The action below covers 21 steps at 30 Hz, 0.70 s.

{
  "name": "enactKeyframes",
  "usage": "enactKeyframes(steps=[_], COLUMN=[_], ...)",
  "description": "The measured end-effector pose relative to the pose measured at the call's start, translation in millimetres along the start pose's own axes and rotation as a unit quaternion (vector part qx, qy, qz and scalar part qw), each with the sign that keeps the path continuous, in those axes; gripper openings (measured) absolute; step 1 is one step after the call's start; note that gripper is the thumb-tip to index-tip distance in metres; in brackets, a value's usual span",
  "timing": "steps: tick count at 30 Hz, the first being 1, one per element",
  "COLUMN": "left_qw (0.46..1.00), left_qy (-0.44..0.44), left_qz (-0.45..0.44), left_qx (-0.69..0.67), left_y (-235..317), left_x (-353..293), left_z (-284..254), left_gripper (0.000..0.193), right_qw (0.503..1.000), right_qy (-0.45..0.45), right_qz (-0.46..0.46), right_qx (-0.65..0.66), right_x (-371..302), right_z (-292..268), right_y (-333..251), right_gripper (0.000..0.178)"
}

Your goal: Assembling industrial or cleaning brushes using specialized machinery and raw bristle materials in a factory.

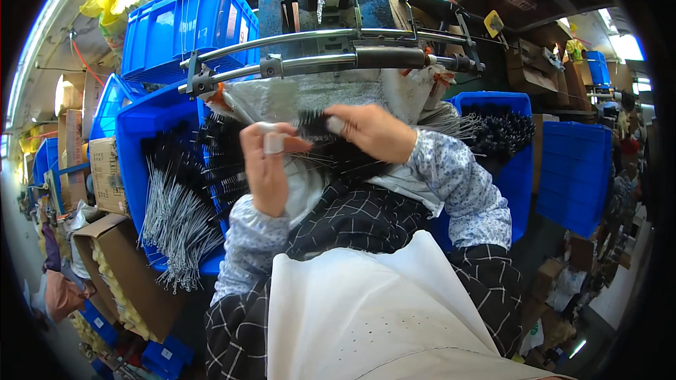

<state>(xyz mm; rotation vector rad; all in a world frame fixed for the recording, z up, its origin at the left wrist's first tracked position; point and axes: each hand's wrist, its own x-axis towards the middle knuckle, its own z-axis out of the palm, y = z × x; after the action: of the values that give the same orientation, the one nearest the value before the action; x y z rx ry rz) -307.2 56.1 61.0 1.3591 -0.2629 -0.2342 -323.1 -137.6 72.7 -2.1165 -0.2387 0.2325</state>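
My right hand, white tape on a finger, is closed on the black bristle head of a wire brush above my lap. Just left of it my left hand, also taped, has its fingers curled together and is slightly smeared by motion; what they pinch, if anything, I cannot make out. Below the hands, more black twisted-wire brushes lie on white sheeting across my lap. Thin wire stems show between the hands.
Ahead stands a machine with curved steel rails. A blue bin at left holds many brushes with looped wire stems; another blue bin at right holds more. Nearby are an upper blue crate, an open carton and a blue crate.
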Motion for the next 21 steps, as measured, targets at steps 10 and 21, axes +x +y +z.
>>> enactKeyframes(steps=[10,21], left_qw=[0.865,0.864], left_qy=[0.035,0.146], left_qz=[-0.072,-0.037], left_qx=[0.495,0.480], left_y=[8.6,12.9], left_x=[-23.5,-17.3], left_z=[-134.5,-127.7], left_gripper=[0.014,0.017], right_qw=[0.814,0.816], right_qy=[0.316,0.326], right_qz=[0.168,0.106], right_qx=[-0.457,-0.465], right_x=[70.6,77.4], right_z=[-94.6,-92.8], right_y=[107.8,110.0], right_gripper=[0.023,0.023])
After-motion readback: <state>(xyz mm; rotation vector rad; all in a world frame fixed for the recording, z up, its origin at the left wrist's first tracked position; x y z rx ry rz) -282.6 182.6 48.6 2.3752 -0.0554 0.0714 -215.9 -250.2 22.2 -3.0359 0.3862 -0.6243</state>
